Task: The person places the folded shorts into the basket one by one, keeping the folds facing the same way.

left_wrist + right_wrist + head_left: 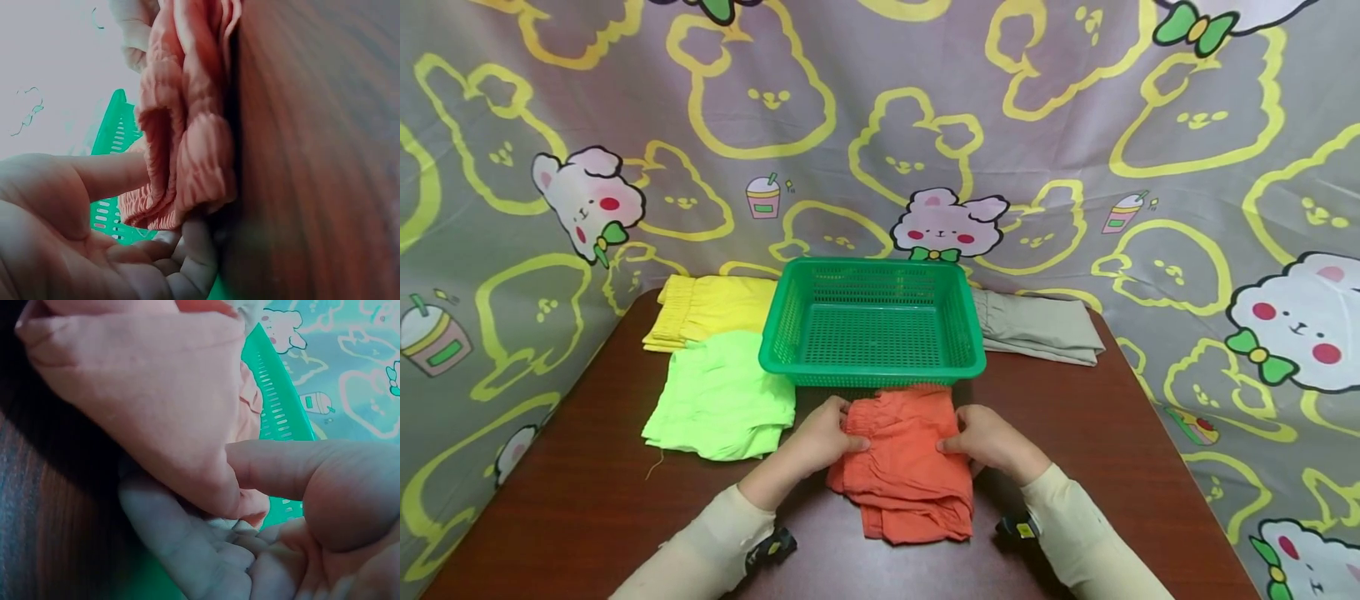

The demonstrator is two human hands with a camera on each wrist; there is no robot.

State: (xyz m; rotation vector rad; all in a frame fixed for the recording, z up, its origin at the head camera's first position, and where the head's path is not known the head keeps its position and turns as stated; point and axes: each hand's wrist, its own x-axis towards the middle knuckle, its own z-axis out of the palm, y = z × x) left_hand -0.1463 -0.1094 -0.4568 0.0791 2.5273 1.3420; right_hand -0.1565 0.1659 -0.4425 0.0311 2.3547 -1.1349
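Folded orange-red pants (910, 458) with a gathered elastic edge lie in front of the green basket. My left hand (823, 433) grips their left side, thumb on top and fingers tucked beneath, as the left wrist view shows at the ruffled edge (203, 162). On the opposite side my right hand (996, 442) pinches the cloth, its thumb above and fingers under the fold (156, 406) in the right wrist view. The green plastic basket (872, 371) stands just behind the pants and holds nothing.
Folded yellow cloth (715, 304) and neon-green shorts (718, 400) lie left of the basket. Folded grey cloth (1041, 329) is to its right. A patterned curtain (1045, 125) hangs behind the brown table (1090, 433).
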